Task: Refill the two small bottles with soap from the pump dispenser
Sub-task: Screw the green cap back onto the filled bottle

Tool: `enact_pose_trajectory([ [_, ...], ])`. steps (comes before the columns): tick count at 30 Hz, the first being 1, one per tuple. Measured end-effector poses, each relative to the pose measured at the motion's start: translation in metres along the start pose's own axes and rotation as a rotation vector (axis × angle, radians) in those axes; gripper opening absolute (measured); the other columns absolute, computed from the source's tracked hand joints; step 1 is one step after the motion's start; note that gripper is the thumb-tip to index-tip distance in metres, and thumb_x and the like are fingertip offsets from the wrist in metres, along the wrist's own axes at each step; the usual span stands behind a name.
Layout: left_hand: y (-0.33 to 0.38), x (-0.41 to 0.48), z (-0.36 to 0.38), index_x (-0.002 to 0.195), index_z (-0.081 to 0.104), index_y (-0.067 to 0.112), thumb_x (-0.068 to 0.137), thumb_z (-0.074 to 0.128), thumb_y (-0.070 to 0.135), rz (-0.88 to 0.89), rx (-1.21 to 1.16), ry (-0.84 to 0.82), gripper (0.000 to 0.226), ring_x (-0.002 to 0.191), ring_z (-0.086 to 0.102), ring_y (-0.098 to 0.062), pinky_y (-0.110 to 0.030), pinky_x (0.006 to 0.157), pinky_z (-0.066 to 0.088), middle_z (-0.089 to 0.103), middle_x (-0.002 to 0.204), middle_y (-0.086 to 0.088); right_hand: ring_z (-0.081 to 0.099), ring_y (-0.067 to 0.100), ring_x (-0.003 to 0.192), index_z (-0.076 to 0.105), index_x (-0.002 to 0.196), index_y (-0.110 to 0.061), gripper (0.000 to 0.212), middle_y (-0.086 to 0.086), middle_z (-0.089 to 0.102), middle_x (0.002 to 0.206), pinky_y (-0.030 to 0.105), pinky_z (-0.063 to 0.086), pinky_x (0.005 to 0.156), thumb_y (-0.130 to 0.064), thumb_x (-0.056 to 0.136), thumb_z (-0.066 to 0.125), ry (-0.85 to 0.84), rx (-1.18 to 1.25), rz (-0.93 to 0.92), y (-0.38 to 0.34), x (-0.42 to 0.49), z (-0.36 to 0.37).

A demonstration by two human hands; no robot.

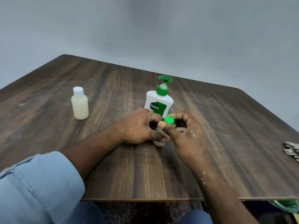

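A small bottle (158, 143) stands on the wooden table (113, 88), mostly hidden by my hands. My left hand (139, 126) grips its body. My right hand (186, 131) pinches its green cap (169, 119) between thumb and fingers at the bottle's top. Just behind stands the white pump dispenser (159, 101) with a green pump head. A second small bottle (80, 104), full of pale creamy soap and closed with a white flip cap, stands upright at the left, well apart from my hands. White soap drops dot my right hand and forearm.
A crumpled grey cloth (292, 150) lies at the table's right edge. A green bag (286, 206) shows below the table at the lower right. A plain grey wall rises behind the table. My knees sit under the near edge.
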State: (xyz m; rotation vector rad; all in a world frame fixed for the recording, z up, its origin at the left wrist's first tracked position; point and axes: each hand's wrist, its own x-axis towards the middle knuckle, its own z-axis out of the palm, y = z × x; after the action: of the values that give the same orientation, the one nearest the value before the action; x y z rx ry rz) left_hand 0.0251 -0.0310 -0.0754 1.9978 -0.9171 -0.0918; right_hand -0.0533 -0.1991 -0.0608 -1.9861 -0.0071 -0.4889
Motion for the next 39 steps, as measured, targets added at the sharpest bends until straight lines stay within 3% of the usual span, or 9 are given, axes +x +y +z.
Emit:
enact_pose_trajectory([
  [4,-0.004,0.001,0.001,0.099,0.079,0.02,0.078,0.091,0.028,-0.034,-0.022,-0.002,0.025,0.091,0.073,-0.008,-0.032,0.081,0.06,0.078,0.097,0.008,0.07,0.011,0.095,0.074,0.112,-0.024,0.022,-0.006,0.076,0.103,0.027,0.056,0.083,-0.02,0.091,0.076,-0.236,0.034,0.009,-0.002,0.009,-0.02],
  [7,-0.005,0.001,0.002,0.099,0.079,0.02,0.077,0.091,0.029,-0.045,-0.022,0.009,0.026,0.091,0.074,-0.01,-0.04,0.083,0.062,0.078,0.097,0.007,0.068,0.012,0.093,0.073,0.108,-0.021,0.017,-0.001,0.075,0.1,0.019,0.054,0.078,-0.019,0.091,0.076,-0.233,0.019,0.001,-0.002,0.01,-0.019],
  [10,-0.005,0.0,0.004,0.098,0.079,0.025,0.076,0.089,0.036,-0.037,-0.012,0.015,0.027,0.091,0.074,-0.009,-0.044,0.083,0.062,0.078,0.097,0.008,0.064,0.004,0.079,0.07,0.098,-0.02,0.012,-0.001,0.07,0.089,0.014,0.051,0.067,-0.019,0.089,0.078,-0.106,0.033,-0.002,0.002,0.007,-0.007],
  [14,0.0,0.0,0.007,0.087,0.075,0.035,0.068,0.072,0.053,0.007,0.034,0.03,0.026,0.084,0.071,-0.005,-0.029,0.072,0.058,0.075,0.088,0.012,0.061,-0.002,0.074,0.068,0.093,-0.024,0.015,-0.01,0.064,0.083,0.01,0.044,0.063,-0.022,0.086,0.081,0.173,-0.035,-0.042,0.004,-0.005,0.013],
  [18,-0.002,0.001,0.005,0.073,0.064,0.041,0.067,0.068,0.04,0.034,0.064,0.038,0.008,0.078,0.069,-0.009,-0.034,0.067,0.056,0.073,0.08,0.009,0.062,0.002,0.081,0.067,0.095,-0.026,0.019,-0.013,0.063,0.089,0.015,0.046,0.067,-0.026,0.084,0.082,0.313,-0.105,-0.097,0.006,-0.013,0.026],
  [22,-0.006,0.002,0.005,0.084,0.073,0.037,0.075,0.085,0.036,0.014,-0.018,0.009,0.014,0.083,0.071,-0.009,-0.036,0.074,0.058,0.075,0.087,0.009,0.064,-0.003,0.077,0.072,0.101,-0.027,0.017,-0.006,0.071,0.092,0.011,0.049,0.064,-0.022,0.086,0.081,0.018,0.038,0.027,-0.002,-0.002,0.003],
  [26,-0.009,0.003,0.005,0.088,0.076,0.031,0.077,0.09,0.034,-0.029,-0.024,-0.005,0.018,0.089,0.072,-0.007,-0.039,0.08,0.061,0.076,0.092,0.012,0.066,0.005,0.096,0.075,0.113,-0.029,0.022,-0.01,0.072,0.109,0.021,0.054,0.081,-0.02,0.093,0.074,-0.266,-0.037,-0.009,-0.008,0.009,-0.022],
  [33,0.003,-0.003,0.007,0.082,0.072,0.031,0.063,0.071,0.059,-0.062,0.031,0.044,0.033,0.085,0.071,-0.009,-0.043,0.076,0.062,0.075,0.088,0.009,0.059,-0.003,0.092,0.073,0.102,-0.025,0.015,-0.014,0.064,0.094,0.006,0.041,0.073,-0.017,0.09,0.076,0.059,-0.155,-0.143,0.007,0.001,0.008],
  [39,0.01,-0.006,0.009,0.069,0.059,0.038,0.071,0.071,0.024,-0.06,0.125,0.081,0.018,0.08,0.069,-0.013,-0.046,0.071,0.06,0.071,0.082,0.005,0.056,-0.004,0.084,0.07,0.098,-0.023,0.013,-0.012,0.062,0.094,0.004,0.038,0.07,-0.019,0.088,0.076,0.264,-0.197,-0.169,0.009,-0.011,0.022],
])
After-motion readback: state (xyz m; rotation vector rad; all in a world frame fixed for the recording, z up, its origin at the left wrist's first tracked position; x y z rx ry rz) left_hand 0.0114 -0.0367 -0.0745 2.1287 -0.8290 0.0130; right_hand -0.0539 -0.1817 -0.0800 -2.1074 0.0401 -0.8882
